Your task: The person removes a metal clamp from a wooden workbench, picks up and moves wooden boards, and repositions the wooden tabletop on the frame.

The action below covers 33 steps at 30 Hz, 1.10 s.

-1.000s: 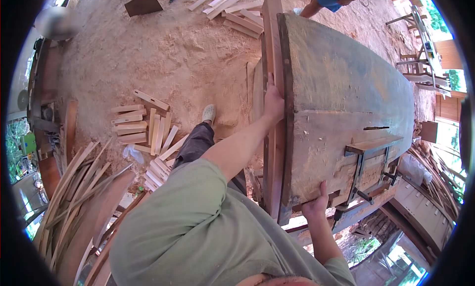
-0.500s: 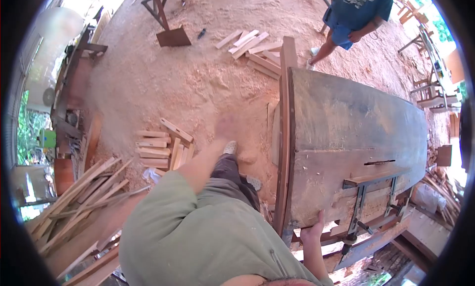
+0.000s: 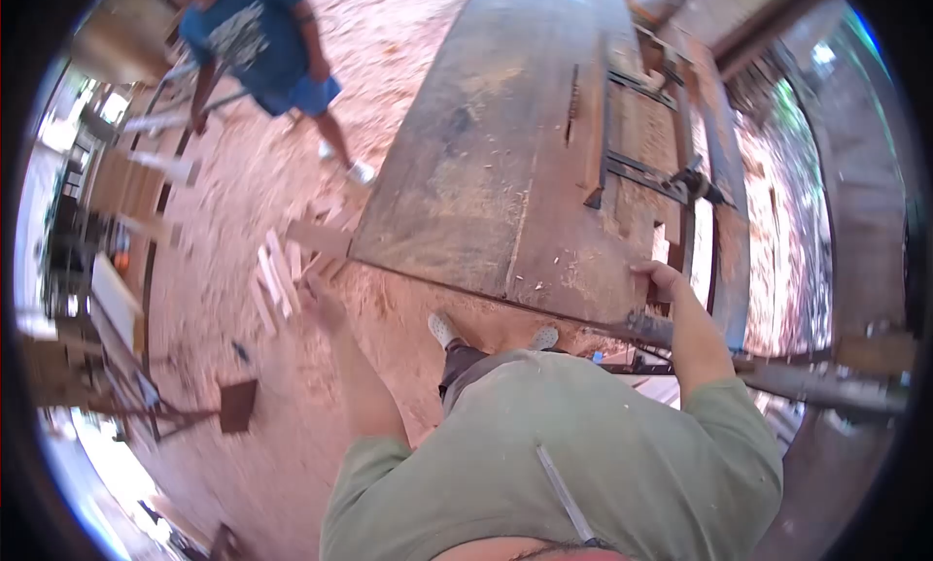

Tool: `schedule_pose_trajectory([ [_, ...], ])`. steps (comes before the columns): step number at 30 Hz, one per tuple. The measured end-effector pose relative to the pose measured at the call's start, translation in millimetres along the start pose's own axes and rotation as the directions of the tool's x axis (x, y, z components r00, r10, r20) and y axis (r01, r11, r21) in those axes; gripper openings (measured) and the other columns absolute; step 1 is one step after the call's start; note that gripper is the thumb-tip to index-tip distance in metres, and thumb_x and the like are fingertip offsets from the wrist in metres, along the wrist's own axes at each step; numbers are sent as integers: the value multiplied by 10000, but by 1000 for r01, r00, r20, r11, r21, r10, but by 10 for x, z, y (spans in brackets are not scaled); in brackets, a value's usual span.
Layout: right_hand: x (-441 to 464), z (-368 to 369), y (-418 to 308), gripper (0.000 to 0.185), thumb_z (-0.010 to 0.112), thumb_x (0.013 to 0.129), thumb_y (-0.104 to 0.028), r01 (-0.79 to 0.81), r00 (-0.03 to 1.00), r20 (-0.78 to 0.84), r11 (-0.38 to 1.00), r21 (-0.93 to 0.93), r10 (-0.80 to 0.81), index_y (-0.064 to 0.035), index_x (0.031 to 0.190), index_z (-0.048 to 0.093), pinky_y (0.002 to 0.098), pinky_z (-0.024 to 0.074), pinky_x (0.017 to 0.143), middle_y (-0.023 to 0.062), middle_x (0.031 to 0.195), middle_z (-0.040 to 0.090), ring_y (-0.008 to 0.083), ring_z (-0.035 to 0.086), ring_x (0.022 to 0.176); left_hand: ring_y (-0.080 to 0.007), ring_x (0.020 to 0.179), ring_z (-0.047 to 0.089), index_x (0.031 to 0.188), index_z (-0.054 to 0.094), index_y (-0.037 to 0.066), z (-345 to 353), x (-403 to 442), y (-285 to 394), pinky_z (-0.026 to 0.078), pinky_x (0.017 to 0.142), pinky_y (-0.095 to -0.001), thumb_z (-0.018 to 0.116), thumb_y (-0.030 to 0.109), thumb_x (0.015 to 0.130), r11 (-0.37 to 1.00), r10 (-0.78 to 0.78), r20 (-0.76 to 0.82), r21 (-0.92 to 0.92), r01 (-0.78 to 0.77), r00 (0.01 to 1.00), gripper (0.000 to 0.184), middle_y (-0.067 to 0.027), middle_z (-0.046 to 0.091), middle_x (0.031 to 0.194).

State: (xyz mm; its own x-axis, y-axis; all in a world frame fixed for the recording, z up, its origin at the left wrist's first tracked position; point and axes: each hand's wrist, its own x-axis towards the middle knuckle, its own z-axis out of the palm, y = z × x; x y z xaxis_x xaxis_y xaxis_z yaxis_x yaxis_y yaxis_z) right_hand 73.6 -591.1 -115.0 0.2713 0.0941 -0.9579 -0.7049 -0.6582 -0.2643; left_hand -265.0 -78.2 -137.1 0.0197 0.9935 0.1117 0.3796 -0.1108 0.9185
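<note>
A large workbench (image 3: 457,182) with a worn, dusty wooden top fills the middle of the head view. My right hand (image 3: 663,281) grips its near right edge, fingers bent over the top beside a notch; the underside of the grip is hidden. Metal clamp bars (image 3: 641,168) are fixed along the right side of the bench, close beyond that hand. My left hand (image 3: 323,306), smeared by motion, hangs out to the left of the bench's near corner, nearest to a pile of wood pieces (image 3: 277,279). Its fingers cannot be made out.
Another person (image 3: 248,51) in a blue shirt stands beyond the bench's left side. A board end (image 3: 319,238) juts out past the bench corner. Sawdust covers the floor (image 3: 292,406). A small brown board (image 3: 237,406) on a stand is at lower left, with stacked wood (image 3: 126,197) further off.
My view has swung right, bringing the bench to the middle and the other person to the upper left. My left arm remains out to the side; my right hand stays at the bench edge.
</note>
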Motion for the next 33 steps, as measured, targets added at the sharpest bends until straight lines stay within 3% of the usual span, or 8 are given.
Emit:
schedule_pose_trajectory([
  [2, 221, 204, 346, 333, 617, 804, -337, 352, 932, -102, 794, 496, -349, -52, 976, 640, 344, 477, 766, 81, 920, 652, 216, 619, 808, -217, 890, 590, 1069, 576, -46, 464, 461, -82, 441, 766, -297, 530, 206, 867, 961, 249, 146, -161, -225, 958, 326, -153, 629, 984],
  [3, 348, 232, 403, 333, 617, 804, -337, 360, 930, -127, 777, 516, -346, -52, 976, 640, 344, 477, 766, 81, 920, 652, 216, 619, 808, -237, 885, 584, 1087, 553, -43, 633, 638, -21, 452, 753, -318, 488, 223, 891, 829, 469, 350, 143, -541, 811, 336, -156, 617, 984],
  [4, 468, 228, 453, 381, 594, 811, -365, 597, 773, -447, 756, 269, -451, -26, 980, 639, 344, 470, 768, 105, 928, 654, 224, 619, 821, -256, 879, 579, 1104, 530, -39, 760, 783, 31, 463, 740, -338, 447, 240, 915, 494, 546, 592, 343, -799, 592, 347, -158, 606, 985],
  [7, 221, 434, 409, 471, 524, 838, -421, 594, 314, -811, 768, -238, -494, 31, 791, 646, 365, 435, 682, 164, 827, 656, 278, 616, 759, -370, 1093, 500, 1192, 495, -25, 1408, 1051, -311, 384, 923, -388, 370, 384, 927, 724, 116, 845, 288, -626, 523, 504, -254, 525, 1172],
  [8, 173, 457, 375, 471, 524, 838, -421, 597, 314, -825, 774, -213, -469, 31, 791, 646, 365, 435, 682, 164, 827, 656, 278, 616, 759, -370, 1093, 500, 1192, 495, -25, 1403, 986, -130, 384, 923, -388, 370, 384, 927, 711, 128, 856, 273, -648, 501, 504, -254, 525, 1172],
  [10, 109, 492, 376, 547, 453, 862, -456, 429, 397, -784, 852, -301, -477, 63, 943, 605, 393, 438, 765, 236, 900, 628, 347, 603, 865, -298, 1008, 547, 1149, 522, -26, 1301, 717, 403, 401, 894, -346, 339, 317, 942, 989, -146, 892, 139, 50, 427, 440, -180, 577, 1087],
  [13, -182, 850, 300, 567, 473, 852, -437, 404, 378, -763, 835, -374, -524, 51, 1137, 516, 419, 399, 899, 285, 1085, 558, 395, 524, 1060, -395, 1233, 351, 1279, 377, -52, 1599, 1055, -66, 279, 1029, -387, 265, 403, 939, 815, 15, 928, 205, -542, 373, 578, -275, 423, 1280],
  [33, -135, 752, 404, 569, 458, 868, -432, 562, 427, -671, 759, -329, -606, 59, 1156, 470, 440, 379, 919, 310, 1106, 530, 432, 495, 1075, -404, 1161, 439, 1186, 501, -3, 1458, 500, 589, 344, 970, -433, 229, 464, 915, 700, -83, 697, 550, -456, 712, 605, -292, 501, 1168],
])
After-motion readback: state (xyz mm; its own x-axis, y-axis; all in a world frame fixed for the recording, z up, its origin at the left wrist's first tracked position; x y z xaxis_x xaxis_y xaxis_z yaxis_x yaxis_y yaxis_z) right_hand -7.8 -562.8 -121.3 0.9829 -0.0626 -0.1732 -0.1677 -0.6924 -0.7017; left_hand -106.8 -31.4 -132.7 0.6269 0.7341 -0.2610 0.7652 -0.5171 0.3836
